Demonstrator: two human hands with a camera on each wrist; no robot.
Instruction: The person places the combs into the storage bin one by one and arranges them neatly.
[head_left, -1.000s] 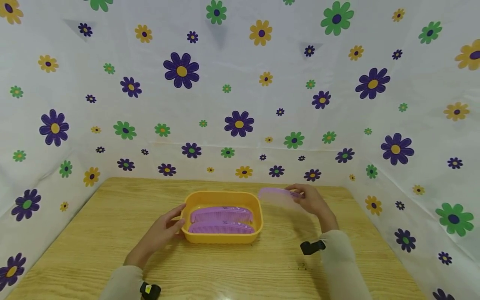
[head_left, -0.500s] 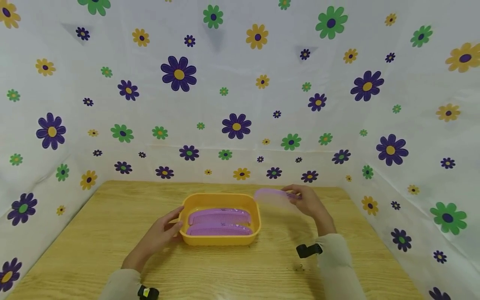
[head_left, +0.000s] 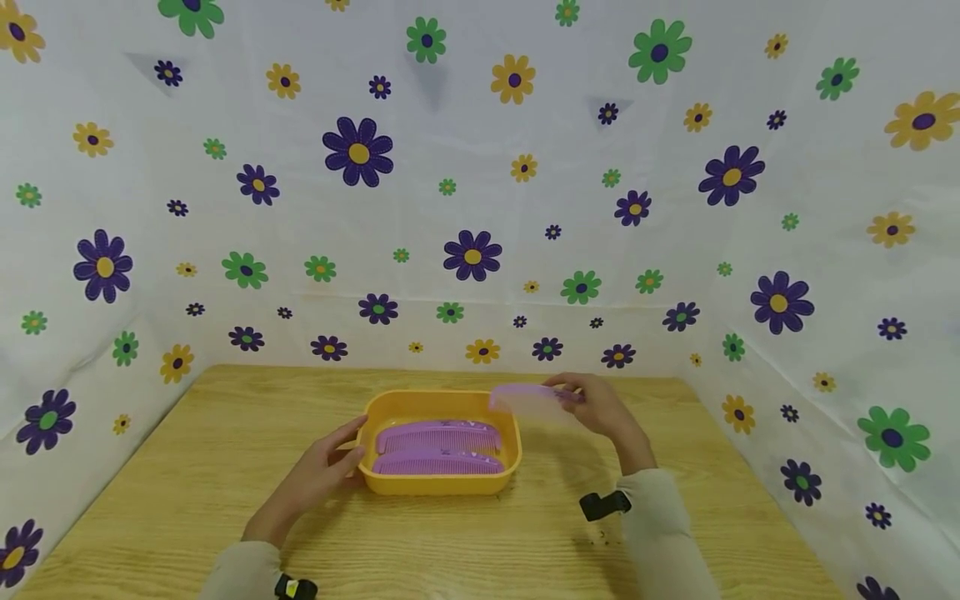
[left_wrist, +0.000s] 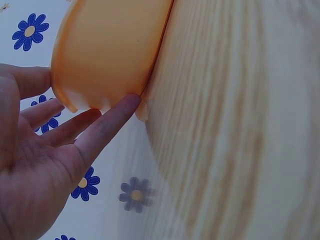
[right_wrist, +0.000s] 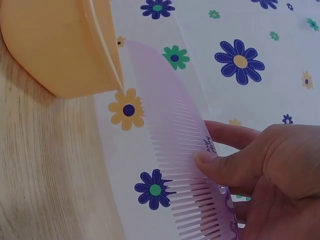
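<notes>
A yellow plastic tub (head_left: pixel 441 484) sits on the table in the head view. Two purple combs (head_left: pixel 438 433) lie inside it, one in front of the other, teeth toward the near side. My left hand (head_left: pixel 318 471) rests at the tub's left end; in the left wrist view its fairly straight fingers touch the outer wall (left_wrist: pixel 110 50). My right hand (head_left: pixel 603 408) pinches a third, lighter purple comb (right_wrist: pixel 160 85) by one end, thumb on its spine near some dark lettering. That comb's free end overlaps the tub's far right corner in the head view, teeth downward.
The wooden table (head_left: pixel 420 550) reaches back to a flower-patterned white sheet (head_left: pixel 405 200), which also hangs along both sides. A few small dark specks (head_left: pixel 602 537) lie on the wood near the right wrist. Each wrist wears a black camera strap (head_left: pixel 603 505).
My right hand has moved left with its comb, bringing the comb's free end from beside the tub to over its right rim. My left hand has stayed at the tub.
</notes>
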